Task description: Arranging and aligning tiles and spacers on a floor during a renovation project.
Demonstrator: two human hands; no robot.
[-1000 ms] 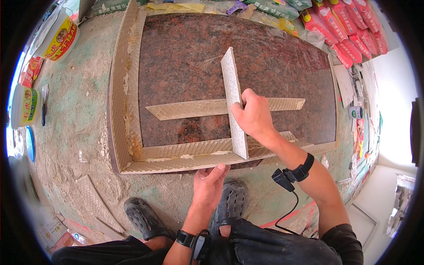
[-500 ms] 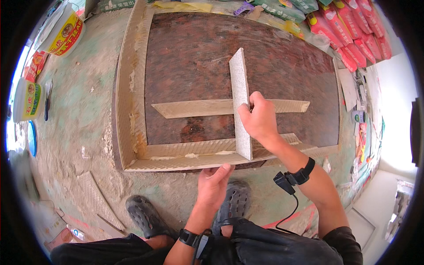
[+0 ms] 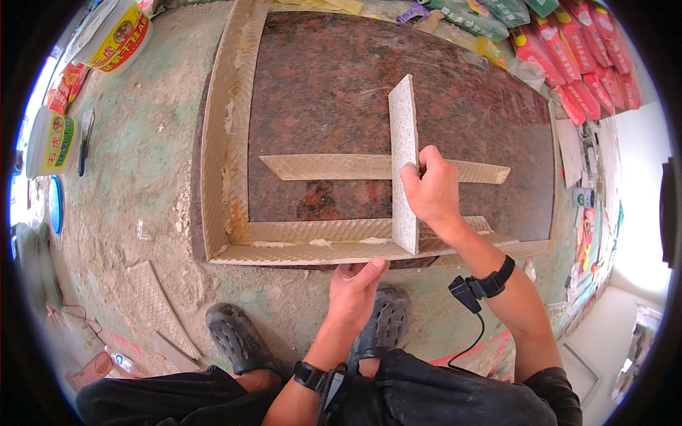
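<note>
My right hand (image 3: 435, 195) is closed around the edge of a speckled light-grey stone strip (image 3: 404, 142). This strip stands on edge across a polished reddish-brown slab (image 3: 320, 78), its near end at the front strip. At the slab's front edge my left hand (image 3: 353, 295) grips a beige ribbed front strip (image 3: 284, 257), thumb upward and fingers partly hidden beneath. Whitish paste (image 3: 320, 242) lies along that strip's inner corner. Another beige strip (image 3: 327, 167) lies flat on the slab, passing behind the grey one. A ribbed side strip (image 3: 226, 142) stands along the left edge.
Two white tubs (image 3: 114, 39) with yellow labels stand at the left, near a dark-handled scraper (image 3: 85, 142). Pink bags (image 3: 568, 57) are piled at the far right. A loose ribbed offcut (image 3: 165, 309) lies on the dusty floor (image 3: 170, 213) beside my shoes.
The whole scene has shifted slightly right and up in the view. Both hands keep their holds, and the grey strip stays in about the same place on the slab.
</note>
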